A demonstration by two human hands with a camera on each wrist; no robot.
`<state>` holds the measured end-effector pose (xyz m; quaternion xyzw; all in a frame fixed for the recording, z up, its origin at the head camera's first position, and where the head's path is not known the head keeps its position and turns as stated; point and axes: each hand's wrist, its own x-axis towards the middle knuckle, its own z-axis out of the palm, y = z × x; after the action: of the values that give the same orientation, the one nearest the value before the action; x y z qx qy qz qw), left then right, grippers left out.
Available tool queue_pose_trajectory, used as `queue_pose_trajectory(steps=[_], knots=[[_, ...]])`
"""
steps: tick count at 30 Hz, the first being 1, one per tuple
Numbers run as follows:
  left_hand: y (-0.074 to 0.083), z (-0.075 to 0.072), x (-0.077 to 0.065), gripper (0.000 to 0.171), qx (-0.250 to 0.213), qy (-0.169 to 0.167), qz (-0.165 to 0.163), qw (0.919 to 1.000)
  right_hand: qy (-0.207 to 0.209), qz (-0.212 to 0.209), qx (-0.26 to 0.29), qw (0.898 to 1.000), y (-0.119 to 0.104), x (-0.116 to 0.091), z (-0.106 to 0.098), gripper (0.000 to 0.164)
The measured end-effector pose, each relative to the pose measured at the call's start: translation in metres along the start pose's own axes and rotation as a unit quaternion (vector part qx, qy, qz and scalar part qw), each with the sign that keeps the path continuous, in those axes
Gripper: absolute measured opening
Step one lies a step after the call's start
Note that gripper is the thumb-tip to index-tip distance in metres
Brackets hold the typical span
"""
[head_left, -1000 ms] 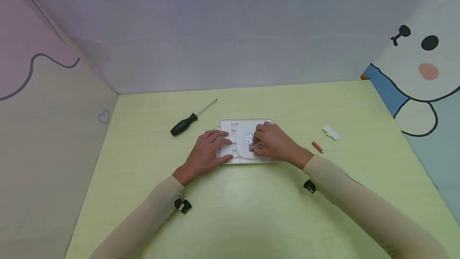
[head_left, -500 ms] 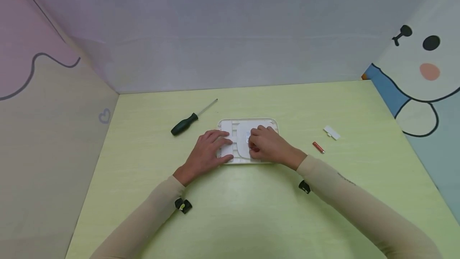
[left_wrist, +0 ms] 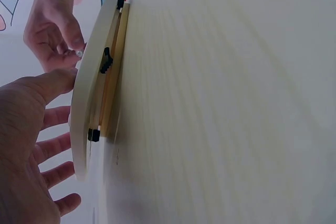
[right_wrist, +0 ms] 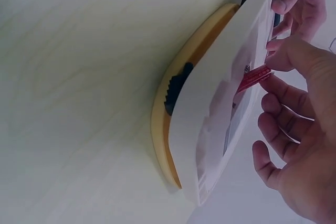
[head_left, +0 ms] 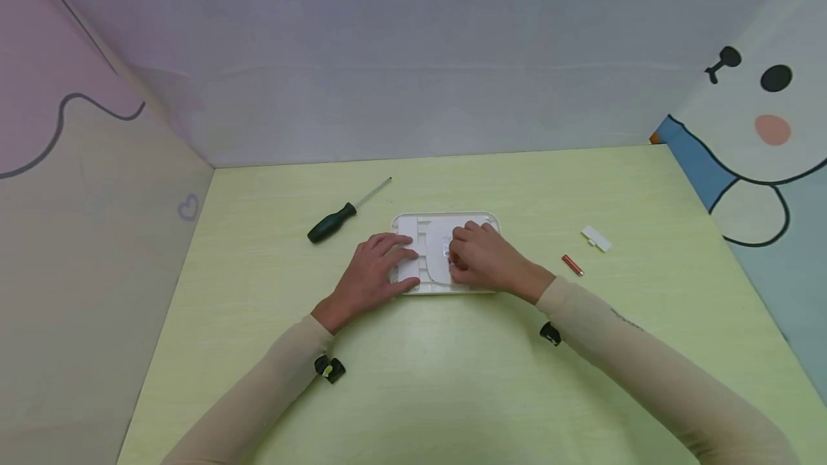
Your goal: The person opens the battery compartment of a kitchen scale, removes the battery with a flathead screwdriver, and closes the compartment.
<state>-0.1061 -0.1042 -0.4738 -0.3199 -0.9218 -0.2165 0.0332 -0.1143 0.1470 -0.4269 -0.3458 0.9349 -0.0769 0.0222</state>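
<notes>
A white device with rounded corners (head_left: 438, 257) lies back side up on the table; from the side it shows a tan lower part with black pieces (right_wrist: 178, 88). My left hand (head_left: 370, 269) rests on its left end, fingers spread and fairly straight. Over the right half is my right hand (head_left: 486, 258), fingers bent. In the right wrist view its thumb and forefinger pinch a slim red battery (right_wrist: 252, 78), tilted up with its lower end at the device's back. The left wrist view shows only the battery's pale tip (left_wrist: 79, 53). From above, the fingers hide it.
Right of the device lie a second red battery (head_left: 572, 265) and a small white cover (head_left: 596, 238). A dark green-handled screwdriver (head_left: 332, 223) lies at the upper left. Walls (head_left: 413, 56) with painted cartoons border the table's back and sides.
My right hand has shifted slightly left over the device, with the wrist turned a little, and its fingers now cover the red spot visible earlier. The left hand stays in place.
</notes>
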Motion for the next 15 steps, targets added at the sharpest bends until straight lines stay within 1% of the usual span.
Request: queue_pose_trajectory(steps=[8,15], knots=[[0.001,-0.001,0.000,0.039,0.004,-0.008,-0.005,1.0000,0.010,0.012,-0.001,1.000,0.006,-0.006,-0.012,0.008],[0.001,-0.001,0.001,0.041,0.004,-0.009,-0.005,0.9999,0.027,0.030,0.037,0.998,0.018,-0.022,-0.018,0.008]])
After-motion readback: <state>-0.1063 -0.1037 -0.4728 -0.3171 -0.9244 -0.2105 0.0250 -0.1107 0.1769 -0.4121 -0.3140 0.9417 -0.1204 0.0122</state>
